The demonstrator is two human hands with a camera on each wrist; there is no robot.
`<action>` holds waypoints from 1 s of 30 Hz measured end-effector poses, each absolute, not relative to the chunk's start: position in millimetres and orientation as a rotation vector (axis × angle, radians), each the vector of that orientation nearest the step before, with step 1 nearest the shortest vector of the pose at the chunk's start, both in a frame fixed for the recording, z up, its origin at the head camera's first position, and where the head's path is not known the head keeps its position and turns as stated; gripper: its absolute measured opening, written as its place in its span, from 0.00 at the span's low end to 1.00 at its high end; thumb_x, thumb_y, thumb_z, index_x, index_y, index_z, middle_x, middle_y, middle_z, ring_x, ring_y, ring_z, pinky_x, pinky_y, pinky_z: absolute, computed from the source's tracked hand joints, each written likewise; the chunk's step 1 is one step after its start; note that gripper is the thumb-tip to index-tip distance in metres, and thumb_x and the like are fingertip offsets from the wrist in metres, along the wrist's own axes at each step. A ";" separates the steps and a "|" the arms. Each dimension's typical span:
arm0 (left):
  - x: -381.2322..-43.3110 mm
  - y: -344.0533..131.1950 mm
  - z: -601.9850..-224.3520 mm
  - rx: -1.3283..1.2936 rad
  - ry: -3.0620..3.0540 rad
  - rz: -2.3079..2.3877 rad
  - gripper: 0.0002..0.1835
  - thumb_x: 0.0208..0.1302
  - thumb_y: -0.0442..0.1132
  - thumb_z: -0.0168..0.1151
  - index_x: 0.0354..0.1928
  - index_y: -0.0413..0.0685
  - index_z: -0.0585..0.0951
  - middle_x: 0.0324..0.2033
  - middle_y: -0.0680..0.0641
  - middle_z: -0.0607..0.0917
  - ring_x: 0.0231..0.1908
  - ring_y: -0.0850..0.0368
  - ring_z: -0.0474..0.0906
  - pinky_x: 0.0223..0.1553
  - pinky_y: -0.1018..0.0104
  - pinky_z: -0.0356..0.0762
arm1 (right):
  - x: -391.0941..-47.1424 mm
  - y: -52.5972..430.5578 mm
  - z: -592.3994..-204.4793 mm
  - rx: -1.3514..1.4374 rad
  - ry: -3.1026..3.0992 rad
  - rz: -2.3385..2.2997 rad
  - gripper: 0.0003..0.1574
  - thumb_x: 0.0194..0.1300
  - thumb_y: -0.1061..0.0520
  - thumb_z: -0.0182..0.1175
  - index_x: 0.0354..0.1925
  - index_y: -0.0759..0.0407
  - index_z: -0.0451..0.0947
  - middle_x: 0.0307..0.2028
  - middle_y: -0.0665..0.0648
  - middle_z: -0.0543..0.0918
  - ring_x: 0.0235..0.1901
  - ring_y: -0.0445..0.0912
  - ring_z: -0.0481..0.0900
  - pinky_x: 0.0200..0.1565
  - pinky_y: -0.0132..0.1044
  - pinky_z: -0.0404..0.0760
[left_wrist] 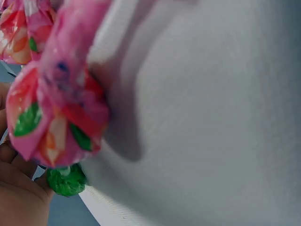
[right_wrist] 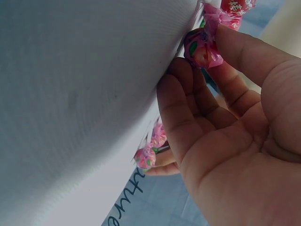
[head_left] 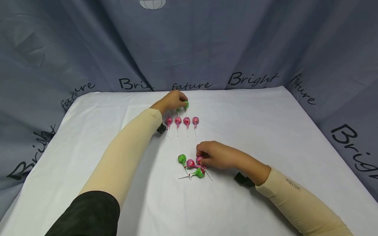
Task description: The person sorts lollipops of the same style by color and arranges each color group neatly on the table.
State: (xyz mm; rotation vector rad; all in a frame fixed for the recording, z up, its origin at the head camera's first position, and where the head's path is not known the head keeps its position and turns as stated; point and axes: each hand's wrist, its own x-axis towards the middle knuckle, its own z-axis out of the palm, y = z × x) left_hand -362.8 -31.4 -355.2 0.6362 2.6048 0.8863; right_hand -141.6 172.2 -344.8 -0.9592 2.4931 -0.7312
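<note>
At the back of the table, my left hand (head_left: 173, 100) pinches a green-wrapped lollipop (head_left: 186, 105), its stick pointing toward me. Another green lollipop (head_left: 178, 109) shows partly beneath that hand. In front lies a row of several pink lollipops, one of them a pink lollipop (head_left: 187, 121) just below the held green one. My right hand (head_left: 220, 154) pinches the head of a pink lollipop (right_wrist: 202, 49) at a small pile nearer me. Beside its fingertips lie another pink lollipop (head_left: 190, 163), a green lollipop (head_left: 181, 158) and a second green one (head_left: 199, 172), sticks crossing.
A white cloth (head_left: 251, 124) covers the table. Grey curtains (head_left: 206, 42) with printed lettering hang behind it and along both sides. Dark wrist cameras (head_left: 244, 180) sit under both wrists, and the left forearm (head_left: 124, 154) reaches across the table's left half.
</note>
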 end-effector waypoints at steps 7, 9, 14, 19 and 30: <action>-362.7 -31.9 -354.7 0.682 2.621 0.849 0.18 0.70 0.38 0.61 0.59 0.43 0.81 0.54 0.45 0.82 0.50 0.53 0.76 0.56 0.60 0.73 | -142.0 172.5 -345.9 -0.970 2.503 -0.736 0.08 0.65 0.59 0.66 0.35 0.52 0.75 0.30 0.45 0.72 0.32 0.41 0.71 0.36 0.35 0.74; -362.7 -31.7 -354.4 0.686 2.619 0.832 0.18 0.70 0.38 0.61 0.59 0.43 0.80 0.54 0.46 0.81 0.51 0.53 0.75 0.57 0.60 0.73 | -142.6 173.0 -346.5 -0.972 2.498 -0.736 0.08 0.65 0.59 0.66 0.34 0.51 0.75 0.29 0.45 0.72 0.32 0.41 0.71 0.36 0.34 0.74; -362.9 -31.4 -356.1 0.692 2.614 0.819 0.19 0.70 0.39 0.61 0.60 0.42 0.80 0.55 0.46 0.81 0.52 0.53 0.75 0.58 0.59 0.72 | -142.9 173.6 -347.9 -0.973 2.492 -0.738 0.08 0.65 0.59 0.66 0.34 0.51 0.75 0.29 0.45 0.72 0.32 0.41 0.71 0.35 0.34 0.73; -363.3 -31.1 -357.3 0.700 2.609 0.825 0.19 0.70 0.39 0.61 0.61 0.42 0.79 0.55 0.45 0.81 0.52 0.53 0.75 0.58 0.59 0.72 | -142.2 173.5 -346.9 -0.967 2.488 -0.741 0.08 0.66 0.58 0.66 0.34 0.51 0.75 0.29 0.45 0.72 0.32 0.41 0.71 0.36 0.35 0.73; -355.5 -33.9 -351.4 0.638 2.647 0.836 0.21 0.69 0.42 0.62 0.61 0.43 0.79 0.55 0.45 0.81 0.53 0.51 0.75 0.57 0.59 0.74 | -141.7 174.8 -344.6 -1.012 2.483 -0.747 0.08 0.66 0.60 0.66 0.34 0.52 0.75 0.29 0.46 0.72 0.32 0.40 0.70 0.35 0.34 0.72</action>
